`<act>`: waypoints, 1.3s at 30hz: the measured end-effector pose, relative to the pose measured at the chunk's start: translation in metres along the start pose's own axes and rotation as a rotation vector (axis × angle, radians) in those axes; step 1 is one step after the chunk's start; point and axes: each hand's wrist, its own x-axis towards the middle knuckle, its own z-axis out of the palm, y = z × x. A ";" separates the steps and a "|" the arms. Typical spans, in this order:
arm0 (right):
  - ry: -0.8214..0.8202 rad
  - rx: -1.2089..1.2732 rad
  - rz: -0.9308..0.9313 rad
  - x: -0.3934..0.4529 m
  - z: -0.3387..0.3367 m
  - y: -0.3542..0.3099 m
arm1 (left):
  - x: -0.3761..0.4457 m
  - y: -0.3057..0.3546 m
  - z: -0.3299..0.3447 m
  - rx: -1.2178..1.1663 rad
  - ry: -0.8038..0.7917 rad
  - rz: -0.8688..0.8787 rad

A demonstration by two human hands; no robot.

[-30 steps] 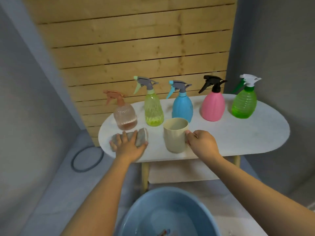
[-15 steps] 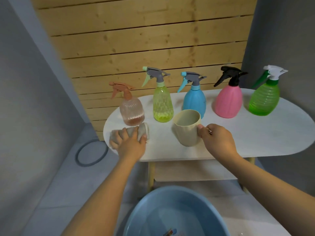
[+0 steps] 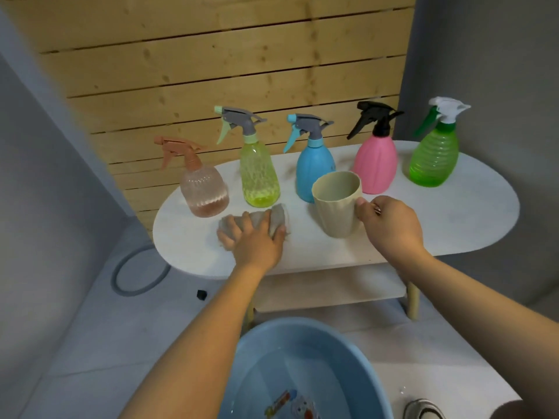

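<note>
A beige ribbed cup (image 3: 335, 207) is near the front of the white oval table (image 3: 469, 213), slightly tilted; I cannot tell whether its base touches the top. My right hand (image 3: 390, 225) grips its handle from the right. My left hand (image 3: 257, 243) lies on a crumpled grey cloth (image 3: 278, 217) on the table left of the cup, fingers curled into it.
Behind stand several spray bottles: peach (image 3: 204, 192), yellow (image 3: 258, 176), blue (image 3: 313, 167), pink (image 3: 376, 164), green (image 3: 434, 161). A blue basin (image 3: 302, 323) holding water sits on the floor below me. A grey hose ring (image 3: 121, 279) lies at the left, a shelf (image 3: 326, 288) under the table.
My left hand has slid the cloth to the right, from in front of the peach bottle towards the yellow one. The cup has shifted right and a little upward in my right hand.
</note>
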 end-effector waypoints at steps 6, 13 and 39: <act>-0.004 0.027 0.013 0.001 -0.016 0.017 | -0.060 0.033 0.003 0.092 -0.105 0.316; 0.022 0.003 0.073 0.002 -0.039 0.039 | -0.012 0.058 0.011 0.038 -0.059 0.033; 0.289 -0.068 0.195 0.040 -0.122 0.137 | 0.005 0.309 0.064 0.025 -0.165 0.385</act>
